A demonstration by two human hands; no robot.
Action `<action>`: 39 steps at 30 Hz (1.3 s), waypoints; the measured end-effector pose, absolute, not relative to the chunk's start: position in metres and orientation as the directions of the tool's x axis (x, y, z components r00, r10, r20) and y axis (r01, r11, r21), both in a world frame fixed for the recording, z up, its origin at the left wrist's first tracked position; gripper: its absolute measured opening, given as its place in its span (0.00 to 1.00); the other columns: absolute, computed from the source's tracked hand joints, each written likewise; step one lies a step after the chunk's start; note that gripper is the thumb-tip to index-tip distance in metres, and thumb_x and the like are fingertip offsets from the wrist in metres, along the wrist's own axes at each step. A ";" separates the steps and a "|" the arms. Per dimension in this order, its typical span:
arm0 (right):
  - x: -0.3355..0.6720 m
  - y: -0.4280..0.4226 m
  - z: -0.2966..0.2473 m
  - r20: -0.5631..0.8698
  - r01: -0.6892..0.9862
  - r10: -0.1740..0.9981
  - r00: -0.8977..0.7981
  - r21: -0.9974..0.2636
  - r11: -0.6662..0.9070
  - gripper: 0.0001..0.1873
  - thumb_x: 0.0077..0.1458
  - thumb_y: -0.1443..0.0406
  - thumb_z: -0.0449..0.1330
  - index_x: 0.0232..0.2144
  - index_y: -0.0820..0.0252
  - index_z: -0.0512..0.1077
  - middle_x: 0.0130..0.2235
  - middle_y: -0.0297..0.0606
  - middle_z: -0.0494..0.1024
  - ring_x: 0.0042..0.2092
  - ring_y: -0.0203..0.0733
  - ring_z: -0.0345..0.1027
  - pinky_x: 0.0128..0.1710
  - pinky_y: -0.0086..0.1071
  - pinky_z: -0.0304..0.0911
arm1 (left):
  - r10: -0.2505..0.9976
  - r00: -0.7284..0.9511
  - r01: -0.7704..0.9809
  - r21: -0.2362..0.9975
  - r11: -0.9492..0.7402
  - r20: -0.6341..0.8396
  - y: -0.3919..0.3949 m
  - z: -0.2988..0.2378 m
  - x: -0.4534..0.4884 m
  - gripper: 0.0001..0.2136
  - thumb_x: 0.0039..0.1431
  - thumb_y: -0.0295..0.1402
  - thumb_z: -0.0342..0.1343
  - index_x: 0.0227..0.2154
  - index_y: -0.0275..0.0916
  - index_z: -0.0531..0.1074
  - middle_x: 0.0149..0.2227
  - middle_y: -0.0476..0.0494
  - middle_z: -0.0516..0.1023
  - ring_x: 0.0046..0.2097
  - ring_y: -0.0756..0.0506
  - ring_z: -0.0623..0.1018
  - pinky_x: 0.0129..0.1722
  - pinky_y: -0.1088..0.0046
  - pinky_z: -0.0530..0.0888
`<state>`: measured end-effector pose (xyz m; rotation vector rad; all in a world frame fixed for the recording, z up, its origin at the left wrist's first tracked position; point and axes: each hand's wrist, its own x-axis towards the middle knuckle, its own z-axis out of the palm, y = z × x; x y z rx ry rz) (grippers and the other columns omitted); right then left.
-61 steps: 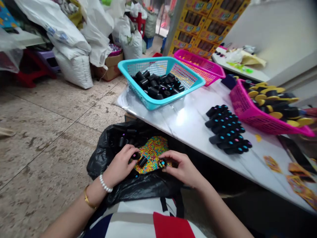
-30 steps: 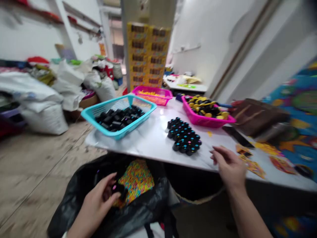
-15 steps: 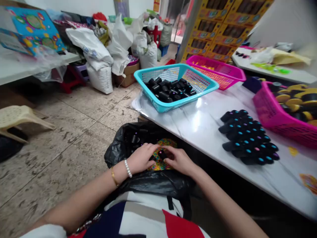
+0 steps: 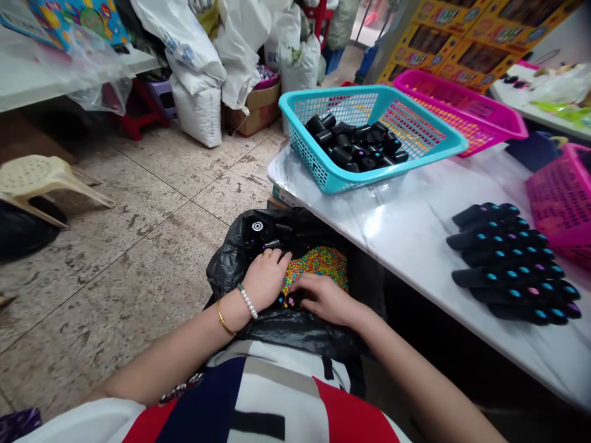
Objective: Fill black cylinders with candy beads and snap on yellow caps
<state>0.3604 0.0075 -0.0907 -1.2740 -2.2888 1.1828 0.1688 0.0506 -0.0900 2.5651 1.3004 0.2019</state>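
My left hand [image 4: 266, 280], wearing a pearl bracelet and a gold bangle, curls over a black plastic cylinder [image 4: 280, 299] whose blue-dotted end shows under the palm. Most of that piece is hidden. Beside it, my right hand [image 4: 327, 298] pinches another black cylinder [image 4: 292, 301] with a pink dot on its end. Both hands are low over a heap of small multicoloured beads [image 4: 323, 263]. The beads lie in an opening lined with a black plastic bag [image 4: 226, 258]. More black cylinders [image 4: 272, 237] rest in the bag behind my left hand.
To the right, a white marbled table [image 4: 406, 240] carries a turquoise basket [image 4: 341, 184] of black cylinders, rows of dotted black cylinders [image 4: 512, 261] and pink baskets [image 4: 489, 117]. White sacks [image 4: 198, 111] and a cream stool [image 4: 41, 175] stand on the floor.
The view has tilted down and shifted left. My hands have moved slightly apart, and more beads show between them and the table. The pink-dotted cylinder sits lower, near the bag's front edge.
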 end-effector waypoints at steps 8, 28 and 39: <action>0.394 -0.001 -0.076 -0.291 0.236 0.890 -0.351 -0.947 -0.217 0.16 0.48 0.64 0.65 0.41 0.60 0.71 0.36 0.33 0.75 0.37 0.37 0.70 0.40 0.31 0.66 | 0.775 0.631 0.699 0.404 -0.590 0.039 0.046 -0.084 0.172 0.06 0.59 0.29 0.48 0.29 0.38 0.69 0.29 0.45 0.72 0.35 0.45 0.71 0.37 0.69 0.68; 0.550 -0.171 0.016 0.212 0.498 0.635 0.743 -0.809 -0.312 0.21 0.44 0.60 0.67 0.41 0.59 0.73 0.39 0.40 0.78 0.40 0.45 0.72 0.43 0.38 0.67 | 0.707 0.705 0.654 0.435 -0.619 -0.055 0.045 -0.109 0.168 0.13 0.58 0.31 0.43 0.37 0.35 0.72 0.37 0.36 0.75 0.41 0.39 0.75 0.43 0.60 0.72; 0.587 -0.134 -0.001 0.479 0.711 0.526 0.702 -0.498 -0.496 0.29 0.47 0.54 0.63 0.49 0.62 0.73 0.34 0.39 0.77 0.31 0.40 0.68 0.35 0.34 0.65 | 0.625 0.762 0.636 0.387 -0.668 -0.173 0.044 -0.098 0.177 0.08 0.55 0.31 0.51 0.34 0.37 0.74 0.36 0.38 0.75 0.42 0.37 0.74 0.42 0.60 0.71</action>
